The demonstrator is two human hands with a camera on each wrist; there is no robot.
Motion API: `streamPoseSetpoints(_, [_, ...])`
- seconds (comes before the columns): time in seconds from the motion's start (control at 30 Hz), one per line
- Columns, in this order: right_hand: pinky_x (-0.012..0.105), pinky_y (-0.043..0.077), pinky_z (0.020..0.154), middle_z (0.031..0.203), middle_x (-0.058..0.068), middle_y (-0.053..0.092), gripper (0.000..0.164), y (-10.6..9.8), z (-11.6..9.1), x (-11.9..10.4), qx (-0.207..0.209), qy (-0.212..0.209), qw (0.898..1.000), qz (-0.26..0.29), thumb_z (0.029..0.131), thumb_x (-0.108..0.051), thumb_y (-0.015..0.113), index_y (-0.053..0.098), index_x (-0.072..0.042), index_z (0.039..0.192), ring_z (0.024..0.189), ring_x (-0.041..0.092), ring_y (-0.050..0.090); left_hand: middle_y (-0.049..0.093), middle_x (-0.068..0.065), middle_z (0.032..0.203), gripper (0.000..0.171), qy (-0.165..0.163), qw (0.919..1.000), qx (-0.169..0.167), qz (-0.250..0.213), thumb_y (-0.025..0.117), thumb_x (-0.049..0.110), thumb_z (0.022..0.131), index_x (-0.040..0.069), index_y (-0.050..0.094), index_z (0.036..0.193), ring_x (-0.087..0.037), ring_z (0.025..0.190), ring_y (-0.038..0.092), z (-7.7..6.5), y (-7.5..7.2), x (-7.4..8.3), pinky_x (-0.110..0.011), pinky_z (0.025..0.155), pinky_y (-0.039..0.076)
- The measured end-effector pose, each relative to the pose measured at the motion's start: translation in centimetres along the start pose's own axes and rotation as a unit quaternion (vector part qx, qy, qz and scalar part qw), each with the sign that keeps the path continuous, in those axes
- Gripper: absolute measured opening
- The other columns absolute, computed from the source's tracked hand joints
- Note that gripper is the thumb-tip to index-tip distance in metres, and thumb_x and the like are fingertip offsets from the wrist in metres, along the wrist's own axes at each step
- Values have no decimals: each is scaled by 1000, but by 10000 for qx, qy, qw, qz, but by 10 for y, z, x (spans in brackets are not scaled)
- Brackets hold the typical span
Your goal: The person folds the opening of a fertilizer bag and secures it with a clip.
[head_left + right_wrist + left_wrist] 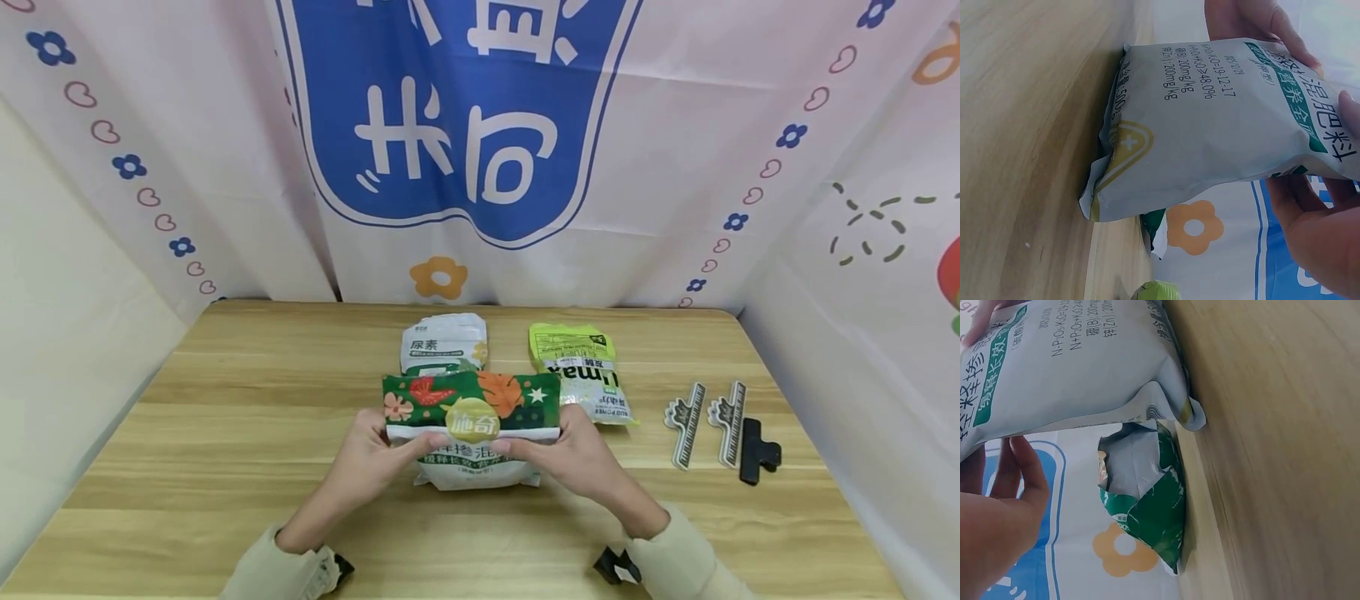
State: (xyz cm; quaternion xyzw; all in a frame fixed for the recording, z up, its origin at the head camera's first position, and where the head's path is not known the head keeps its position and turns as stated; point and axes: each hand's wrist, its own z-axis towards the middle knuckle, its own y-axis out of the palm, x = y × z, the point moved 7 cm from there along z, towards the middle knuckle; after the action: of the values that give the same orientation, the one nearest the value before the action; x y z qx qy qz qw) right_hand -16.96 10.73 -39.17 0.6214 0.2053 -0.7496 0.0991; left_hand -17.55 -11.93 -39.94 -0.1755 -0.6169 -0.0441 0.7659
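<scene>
A white fertilizer bag (pixel 480 478) stands on the table, its green, flower-printed top (pixel 525 414) folded down over the front. My left hand (pixel 367 457) grips the left side of the fold, with the thumb across the front. On the other side my right hand (pixel 583 460) holds the fold the same way, and the two thumbs are a short way apart. Wrist views show the bag's printed white front (pixel 1110 356) and curled fingers (pixel 1304 194) behind it. Whether its mouth is sealed under the fold is hidden.
Behind it lies a white and green bag (pixel 442 331), partly covered. A lime-green bag (pixel 573 343) lies to its right. At the right are two patterned clips (pixel 688 427) and a black clip (pixel 756 450). A printed curtain (pixel 450 200) hangs behind the table (pixel 225 433).
</scene>
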Motion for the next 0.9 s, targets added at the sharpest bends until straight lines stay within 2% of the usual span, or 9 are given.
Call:
streamPoseSetpoints(0.13, [22,60,81,109,7,82,25,-1,-2,3,130,52,9999,-22,92,-17,82,80,-12,116,89,5,70,82,-8,110,21,-122,9999,22,-22,80,14,94,6,80,113,-5,96,74,1,1,-3,-23,80,62])
streamPoseSetpoints(0.27, [25,62,85,111,8,82,24,-1,-2,4,196,65,9998,6,93,-17,82,81,-10,115,95,5,73,82,-3,109,25,-323,9993,21,-183,79,13,94,4,77,117,-5,97,74,0,2,-6,-25,83,63])
streamPoseSetpoints(0.4, [26,63,84,109,9,82,21,-2,-1,3,284,42,9996,56,93,-17,81,82,-7,111,96,5,74,82,3,108,28,-576,9979,50,-297,79,15,95,2,76,120,-3,97,72,0,2,-7,-24,84,62])
streamPoseSetpoints(0.5, [25,63,83,108,8,83,19,-3,0,2,320,61,9994,71,93,-17,82,83,-8,109,96,5,74,82,1,110,31,-786,9962,60,-372,79,17,96,1,75,121,-3,97,71,0,2,-7,-23,84,61])
streamPoseSetpoints(0.73, [27,62,89,111,4,82,20,-4,1,3,286,289,9989,222,93,-19,82,83,-13,111,103,10,76,81,-8,114,38,-1587,9858,155,-525,80,25,95,1,75,123,-5,98,70,-4,1,-12,-22,86,59])
streamPoseSetpoints(0.9, [28,62,90,111,6,82,22,-5,1,5,331,437,9975,441,93,-18,82,82,-8,112,102,10,75,82,-7,114,38,-1999,9780,246,-537,81,31,94,6,77,122,-8,102,72,-4,1,-16,-23,89,59])
